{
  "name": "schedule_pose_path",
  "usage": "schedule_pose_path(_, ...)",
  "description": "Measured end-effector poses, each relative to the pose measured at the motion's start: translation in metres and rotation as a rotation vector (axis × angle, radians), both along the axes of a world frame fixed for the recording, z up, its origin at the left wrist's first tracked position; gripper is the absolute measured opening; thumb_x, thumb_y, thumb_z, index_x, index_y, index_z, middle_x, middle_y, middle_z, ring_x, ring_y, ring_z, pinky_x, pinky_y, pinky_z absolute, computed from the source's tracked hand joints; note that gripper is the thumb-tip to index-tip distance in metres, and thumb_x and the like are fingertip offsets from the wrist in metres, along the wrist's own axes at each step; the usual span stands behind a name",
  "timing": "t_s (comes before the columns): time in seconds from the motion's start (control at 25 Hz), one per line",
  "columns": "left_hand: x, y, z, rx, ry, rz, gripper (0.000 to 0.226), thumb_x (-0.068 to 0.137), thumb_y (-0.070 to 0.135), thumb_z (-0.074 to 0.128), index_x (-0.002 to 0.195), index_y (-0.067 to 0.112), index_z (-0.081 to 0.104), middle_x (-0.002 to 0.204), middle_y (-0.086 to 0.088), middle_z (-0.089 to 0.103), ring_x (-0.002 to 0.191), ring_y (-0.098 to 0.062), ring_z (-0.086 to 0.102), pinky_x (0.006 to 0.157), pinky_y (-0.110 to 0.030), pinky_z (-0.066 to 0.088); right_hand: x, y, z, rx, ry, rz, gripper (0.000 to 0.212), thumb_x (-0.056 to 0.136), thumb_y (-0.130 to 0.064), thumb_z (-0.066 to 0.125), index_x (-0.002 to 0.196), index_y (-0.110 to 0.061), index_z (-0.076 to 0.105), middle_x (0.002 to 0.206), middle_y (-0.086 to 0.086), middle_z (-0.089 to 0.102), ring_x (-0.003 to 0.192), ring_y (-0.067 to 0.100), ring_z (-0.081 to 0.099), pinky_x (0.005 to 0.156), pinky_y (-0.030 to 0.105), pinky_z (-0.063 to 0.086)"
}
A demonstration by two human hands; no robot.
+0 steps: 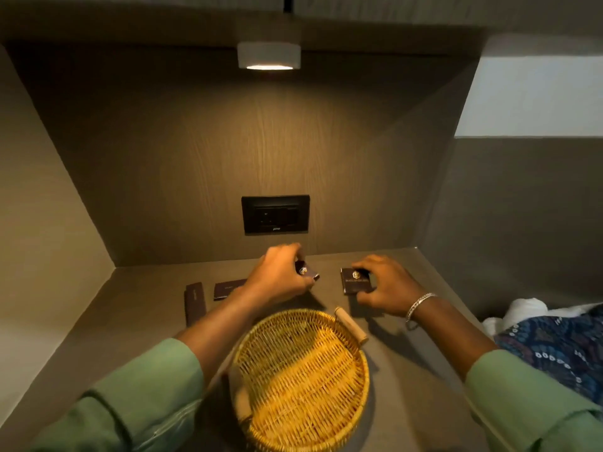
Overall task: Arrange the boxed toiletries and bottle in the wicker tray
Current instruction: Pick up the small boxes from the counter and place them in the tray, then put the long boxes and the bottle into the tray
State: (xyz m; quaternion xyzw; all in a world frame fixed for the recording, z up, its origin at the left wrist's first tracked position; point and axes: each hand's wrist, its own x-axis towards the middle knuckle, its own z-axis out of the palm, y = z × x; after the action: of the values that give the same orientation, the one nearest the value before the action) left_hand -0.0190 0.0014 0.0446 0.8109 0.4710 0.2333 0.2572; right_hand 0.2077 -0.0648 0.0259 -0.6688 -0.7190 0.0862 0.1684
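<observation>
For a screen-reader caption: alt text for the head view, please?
Each hand, left hand and right hand, grips a small dark box on a grey counter, behind an empty wicker tray. Two more boxes lie left.

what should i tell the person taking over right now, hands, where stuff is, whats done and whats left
Left hand: closed on a small dark box, lifted a little off the counter behind the tray.
Right hand: fingers around a square dark box that looks to be resting on the counter.
Wicker tray: on the counter nearest the person, nothing in it yet.
Also on the counter, left of the hands: a flat dark box and a long narrow dark box.
Done: nothing placed so far.
Left: all four boxes into the tray. No bottle shows in this view, so find it.
</observation>
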Motion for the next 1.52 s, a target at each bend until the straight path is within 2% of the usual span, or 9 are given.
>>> schedule_pose_path(0.2,-0.024,-0.023,0.0,-0.195,0.184,-0.257,0.047,0.072,0.03,0.079,0.114,0.027,0.06,0.109,0.005,0.056,0.097,-0.013,0.055,0.069,-0.022,0.046,-0.035,-0.061,0.032,-0.014,0.075,0.184,0.059,0.061,-0.037,0.081,0.114,-0.02,0.059,0.107,-0.002,0.057,0.093,0.009,0.053,0.074,0.012,0.04)
schedule_pose_path(0.36,-0.03,-0.052,-0.029,-0.155,0.365,-0.309,0.049,0.076,0.036,0.074,0.122,0.029,0.059,0.11,0.005,0.051,0.104,-0.017,0.05,0.08,-0.033,0.044,-0.068,-0.096,0.019,-0.265,0.002,0.335,0.056,0.062,-0.046,0.077,0.111,-0.027,0.058,0.107,-0.006,0.054,0.095,0.009,0.049,0.08,0.027,0.047)
schedule_pose_path(0.56,-0.023,-0.071,-0.043,-0.104,0.329,-0.339,0.038,0.077,0.035,0.075,0.113,0.023,0.068,0.111,0.0,0.062,0.1,-0.014,0.051,0.072,-0.031,0.04,-0.079,-0.087,0.0,-0.413,-0.023,0.385,0.051,0.064,-0.037,0.082,0.111,-0.031,0.062,0.111,-0.007,0.056,0.1,0.013,0.051,0.085,0.032,0.049)
schedule_pose_path(0.8,-0.027,-0.078,-0.041,-0.101,0.338,-0.364,0.041,0.084,0.026,0.069,0.124,0.02,0.062,0.122,-0.004,0.062,0.116,-0.022,0.047,0.082,-0.03,0.033,-0.08,-0.078,-0.007,-0.462,-0.04,0.508,0.045,0.067,-0.032,0.081,0.109,-0.03,0.065,0.115,-0.004,0.062,0.103,0.012,0.055,0.086,0.033,0.052)
schedule_pose_path(1.08,-0.031,-0.081,-0.042,-0.175,0.306,-0.289,0.047,0.082,0.028,0.071,0.128,0.026,0.058,0.132,-0.002,0.056,0.123,-0.022,0.044,0.09,-0.037,0.041,-0.077,-0.067,0.006,-0.522,-0.093,0.59,0.032,0.07,-0.037,0.078,0.099,-0.026,0.071,0.103,-0.003,0.068,0.091,0.01,0.059,0.079,0.024,0.047)
schedule_pose_path(1.2,-0.045,-0.065,-0.03,-0.165,0.07,-0.081,0.049,0.082,0.032,0.07,0.128,0.029,0.054,0.124,-0.001,0.06,0.101,-0.009,0.054,0.073,-0.025,0.043,-0.074,-0.046,0.027,-0.464,-0.042,0.529,0.025,0.071,-0.045,0.075,0.089,-0.029,0.069,0.094,-0.005,0.067,0.085,0.01,0.059,0.072,0.028,0.051)
schedule_pose_path(1.32,-0.081,-0.03,-0.021,-0.029,-0.166,0.338,0.031,0.085,0.03,0.067,0.115,0.024,0.062,0.109,-0.002,0.065,0.082,-0.005,0.057,0.063,-0.02,0.046,-0.08,-0.003,0.038,-0.332,0.096,0.434,0.013,0.076,-0.032,0.074,0.085,-0.028,0.065,0.089,-0.006,0.067,0.079,0.009,0.062,0.06,0.019,0.049)
schedule_pose_path(1.44,-0.116,0.006,-0.027,0.074,-0.153,0.716,0.03,0.089,0.03,0.061,0.116,0.017,0.059,0.115,-0.012,0.061,0.1,-0.024,0.057,0.074,-0.035,0.046,-0.099,0.056,0.026,-0.159,0.05,0.361,0.021,0.08,-0.019,0.071,0.101,-0.017,0.066,0.095,0.002,0.069,0.082,0.011,0.061,0.064,0.016,0.045)
schedule_pose_path(1.52,-0.128,0.023,-0.035,0.014,-0.05,0.808,0.036,0.088,0.032,0.06,0.119,0.014,0.056,0.122,-0.015,0.057,0.108,-0.031,0.054,0.079,-0.038,0.044,-0.116,0.09,0.012,-0.158,-0.023,0.34,0.033,0.081,-0.016,0.069,0.113,-0.011,0.063,0.107,0.009,0.068,0.092,0.017,0.062,0.076,0.025,0.051)
